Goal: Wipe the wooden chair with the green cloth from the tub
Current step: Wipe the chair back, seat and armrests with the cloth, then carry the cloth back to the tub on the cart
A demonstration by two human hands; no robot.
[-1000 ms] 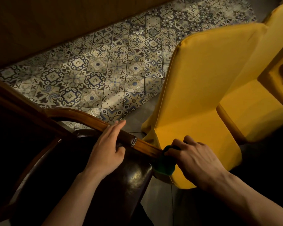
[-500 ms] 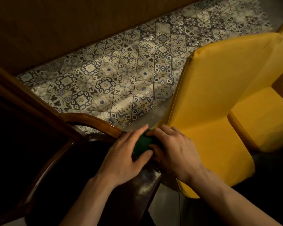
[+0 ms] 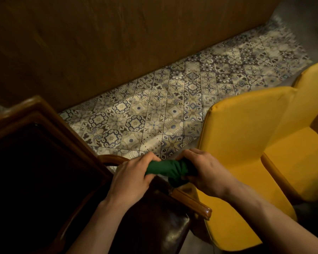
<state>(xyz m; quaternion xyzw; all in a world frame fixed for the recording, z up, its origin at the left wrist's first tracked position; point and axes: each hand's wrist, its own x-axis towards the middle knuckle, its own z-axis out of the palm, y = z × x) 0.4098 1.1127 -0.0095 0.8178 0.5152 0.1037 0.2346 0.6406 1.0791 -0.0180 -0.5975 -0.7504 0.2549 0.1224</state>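
The green cloth [image 3: 166,168] is bunched into a roll and stretched between my two hands, just above the wooden chair's armrest [image 3: 193,202]. My left hand [image 3: 134,176] grips the cloth's left end. My right hand [image 3: 204,168] grips its right end, where the cloth hangs in a dark fold. The wooden chair [image 3: 44,114] fills the lower left, with a brown frame, a curved arm and a dark leather seat [image 3: 154,228]. The tub is not in view.
A yellow upholstered chair [image 3: 246,143] stands close on the right, almost touching the armrest's end. A second yellow chair [image 3: 316,99] is behind it. Patterned floor tiles [image 3: 154,110] run diagonally ahead, bounded by a brown wooden wall panel [image 3: 117,43].
My right hand slid the cloth along the armrest toward my left hand. Both hands then lifted off the armrest and now hold the cloth stretched between them. The view tilted upward.
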